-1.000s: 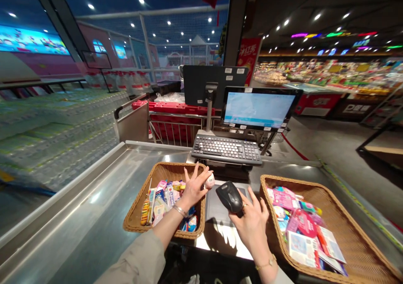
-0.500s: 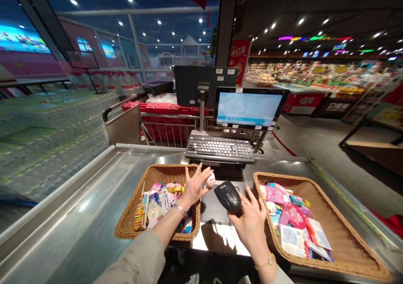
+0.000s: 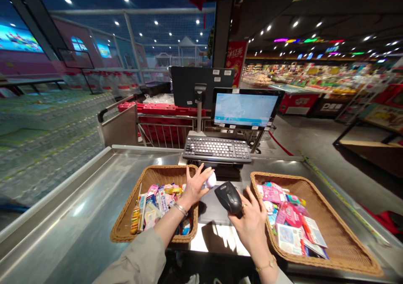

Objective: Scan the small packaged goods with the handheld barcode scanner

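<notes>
My left hand (image 3: pixel 194 186) pinches a small white egg-shaped item (image 3: pixel 210 180) between thumb and fingertips, over the right rim of the left wicker basket (image 3: pixel 126 223). That basket holds several colourful snack packets (image 3: pixel 154 204). My right hand (image 3: pixel 251 219) grips a black handheld barcode scanner (image 3: pixel 228 197), whose head points toward the egg-shaped item. The right wicker basket (image 3: pixel 340 242) lies beside my right hand and holds pink and blue packets (image 3: pixel 289 223) at its left side.
A steel checkout counter (image 3: pixel 78 225) stretches left. Behind the baskets stand a keyboard (image 3: pixel 217 149), a lit touchscreen (image 3: pixel 244 109) and a second monitor's back (image 3: pixel 189 84). A red shopping trolley (image 3: pixel 163 120) stands beyond the counter. Store aisles lie at the right.
The view has shifted slightly, so everything sits a little further left. My left hand has turned the white item a bit; the scanner stays held close to it.
</notes>
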`<act>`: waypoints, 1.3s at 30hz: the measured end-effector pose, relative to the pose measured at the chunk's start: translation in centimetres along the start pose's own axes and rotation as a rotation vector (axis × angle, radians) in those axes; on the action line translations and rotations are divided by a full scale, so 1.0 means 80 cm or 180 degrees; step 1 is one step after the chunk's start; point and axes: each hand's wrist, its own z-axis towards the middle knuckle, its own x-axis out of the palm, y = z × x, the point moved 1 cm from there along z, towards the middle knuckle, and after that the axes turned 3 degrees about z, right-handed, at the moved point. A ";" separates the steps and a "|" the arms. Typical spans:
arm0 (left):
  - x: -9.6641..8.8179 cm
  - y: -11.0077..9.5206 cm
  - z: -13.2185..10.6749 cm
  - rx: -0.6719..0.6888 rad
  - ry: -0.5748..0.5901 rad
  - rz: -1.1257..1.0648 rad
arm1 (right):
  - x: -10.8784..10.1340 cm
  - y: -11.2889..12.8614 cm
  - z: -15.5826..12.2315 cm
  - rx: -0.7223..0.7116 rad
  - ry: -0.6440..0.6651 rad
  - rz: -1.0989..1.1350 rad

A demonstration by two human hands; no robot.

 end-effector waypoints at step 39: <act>0.024 -0.074 0.071 0.0552 -0.0026 -0.0439 | -0.052 -0.054 -0.033 0.0704 -0.0177 -0.0418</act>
